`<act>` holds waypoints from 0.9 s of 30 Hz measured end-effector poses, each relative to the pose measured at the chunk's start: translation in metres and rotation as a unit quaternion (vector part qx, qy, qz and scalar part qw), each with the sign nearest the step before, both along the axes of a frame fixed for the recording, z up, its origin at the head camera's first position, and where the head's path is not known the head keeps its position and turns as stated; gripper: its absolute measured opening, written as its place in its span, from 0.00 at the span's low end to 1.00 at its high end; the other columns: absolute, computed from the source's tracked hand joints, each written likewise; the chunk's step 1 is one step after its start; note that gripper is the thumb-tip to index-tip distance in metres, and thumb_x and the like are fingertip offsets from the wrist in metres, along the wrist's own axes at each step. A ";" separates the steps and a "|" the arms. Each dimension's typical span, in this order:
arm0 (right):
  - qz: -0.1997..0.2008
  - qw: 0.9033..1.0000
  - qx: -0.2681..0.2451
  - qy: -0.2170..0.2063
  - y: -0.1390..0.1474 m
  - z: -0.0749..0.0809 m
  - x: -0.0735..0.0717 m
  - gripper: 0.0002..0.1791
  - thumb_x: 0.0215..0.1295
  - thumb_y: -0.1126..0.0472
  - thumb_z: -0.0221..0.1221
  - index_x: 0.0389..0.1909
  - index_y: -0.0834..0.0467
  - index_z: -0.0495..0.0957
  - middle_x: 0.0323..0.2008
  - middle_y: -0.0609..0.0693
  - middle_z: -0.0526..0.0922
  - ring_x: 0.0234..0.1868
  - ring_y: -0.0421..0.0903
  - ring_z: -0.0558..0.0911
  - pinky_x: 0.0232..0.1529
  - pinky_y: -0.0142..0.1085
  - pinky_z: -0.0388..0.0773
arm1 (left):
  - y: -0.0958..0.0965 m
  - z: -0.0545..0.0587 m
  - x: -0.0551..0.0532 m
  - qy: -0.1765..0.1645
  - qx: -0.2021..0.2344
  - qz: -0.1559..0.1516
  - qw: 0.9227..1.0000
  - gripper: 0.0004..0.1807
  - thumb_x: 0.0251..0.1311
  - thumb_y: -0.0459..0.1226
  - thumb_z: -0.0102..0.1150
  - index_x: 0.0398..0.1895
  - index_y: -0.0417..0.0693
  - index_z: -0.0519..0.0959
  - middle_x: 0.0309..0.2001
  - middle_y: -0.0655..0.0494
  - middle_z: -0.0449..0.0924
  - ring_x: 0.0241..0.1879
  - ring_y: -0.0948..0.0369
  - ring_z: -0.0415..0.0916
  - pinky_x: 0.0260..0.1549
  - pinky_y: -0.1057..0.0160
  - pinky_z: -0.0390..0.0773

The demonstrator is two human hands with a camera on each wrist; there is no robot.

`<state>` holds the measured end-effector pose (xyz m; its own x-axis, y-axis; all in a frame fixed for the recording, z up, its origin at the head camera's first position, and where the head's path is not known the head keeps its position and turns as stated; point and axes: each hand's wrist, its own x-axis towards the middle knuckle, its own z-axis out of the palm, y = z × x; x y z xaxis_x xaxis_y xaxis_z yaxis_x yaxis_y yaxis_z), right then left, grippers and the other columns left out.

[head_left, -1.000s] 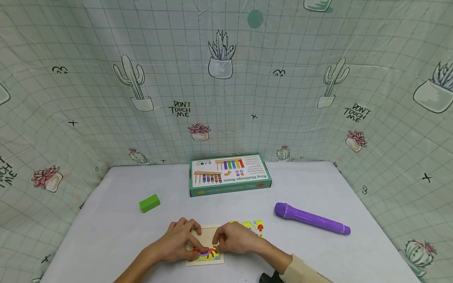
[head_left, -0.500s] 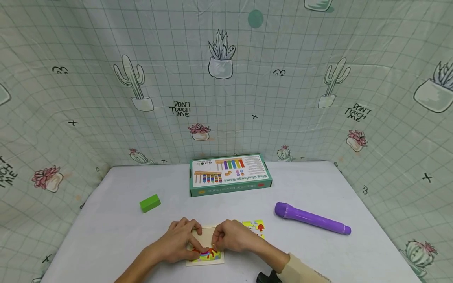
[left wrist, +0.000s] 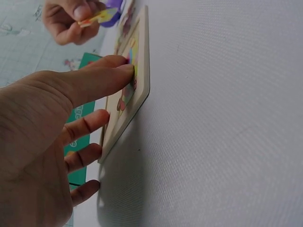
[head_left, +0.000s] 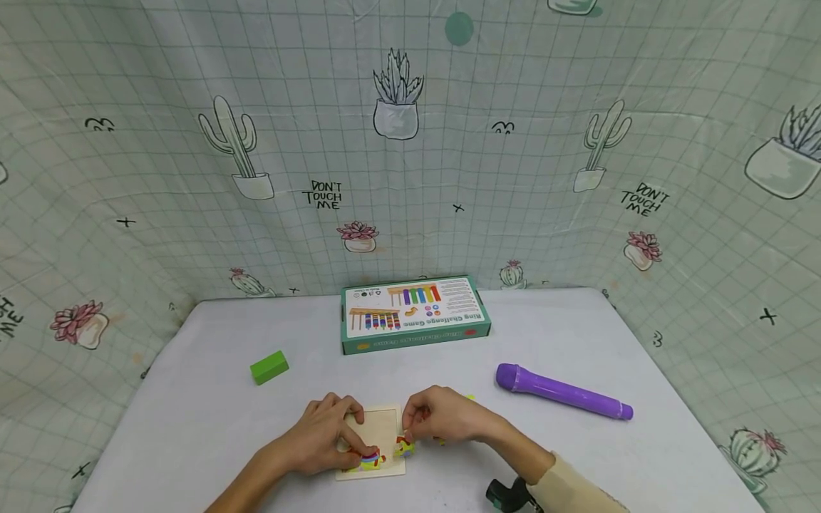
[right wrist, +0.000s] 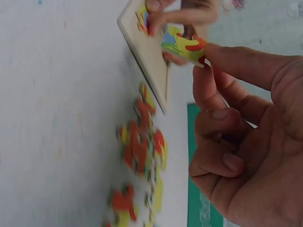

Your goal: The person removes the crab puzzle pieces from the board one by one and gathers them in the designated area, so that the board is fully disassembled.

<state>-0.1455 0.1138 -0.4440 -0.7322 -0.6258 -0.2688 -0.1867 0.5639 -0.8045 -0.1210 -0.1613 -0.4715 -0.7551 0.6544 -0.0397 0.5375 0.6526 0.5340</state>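
Note:
My right hand (head_left: 442,415) pinches a yellow, red and blue jigsaw piece (right wrist: 182,45) between thumb and index finger. That piece is just right of the wooden puzzle tray (head_left: 383,425) in the head view. My left hand (head_left: 323,438) rests over the tray's left side. Its thumb (left wrist: 102,84) and index fingertip press on a few colourful pieces (head_left: 372,462) lying along the tray's near edge, while other fingers reach the rim. Several loose jigsaw pieces (right wrist: 137,149) lie on the table beside the tray, mostly hidden by the right hand in the head view.
A flat green and white game box (head_left: 415,315) lies at the back. Left of it and nearer is a green block (head_left: 269,368). A purple toy microphone (head_left: 564,390) lies on the right, and a black object (head_left: 509,495) shows under the right sleeve.
My right hand has lifted off the tray's pieces and moved right, carrying a jigsaw piece out of the near right corner. The left hand stays in place.

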 end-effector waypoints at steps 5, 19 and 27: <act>-0.010 1.000 0.016 -0.009 0.034 0.004 -0.004 0.02 0.60 0.61 0.67 0.32 0.51 0.83 0.25 0.42 0.82 0.25 0.39 0.75 0.24 0.32 0.68 | 0.000 0.000 0.000 -0.008 -0.001 0.001 1.000 0.10 0.54 0.48 0.74 0.37 0.79 0.89 0.48 0.68 0.69 0.48 0.62 0.58 0.45 0.49 0.60; -0.006 0.999 0.049 0.003 0.093 -0.016 0.005 0.05 0.57 0.65 0.68 0.29 0.53 0.82 0.24 0.42 0.78 0.26 0.37 0.73 0.29 0.30 0.68 | -0.002 -0.002 -0.001 -0.012 -0.004 0.002 1.000 0.11 0.54 0.48 0.73 0.38 0.81 0.88 0.48 0.68 0.69 0.48 0.63 0.58 0.45 0.50 0.60; -0.017 0.998 0.056 0.020 0.094 -0.022 0.006 0.05 0.57 0.64 0.70 0.28 0.52 0.83 0.21 0.40 0.77 0.24 0.36 0.72 0.27 0.29 0.67 | -0.001 -0.003 -0.002 -0.017 -0.003 0.005 1.000 0.11 0.55 0.48 0.72 0.38 0.81 0.88 0.49 0.68 0.69 0.49 0.60 0.59 0.46 0.48 0.60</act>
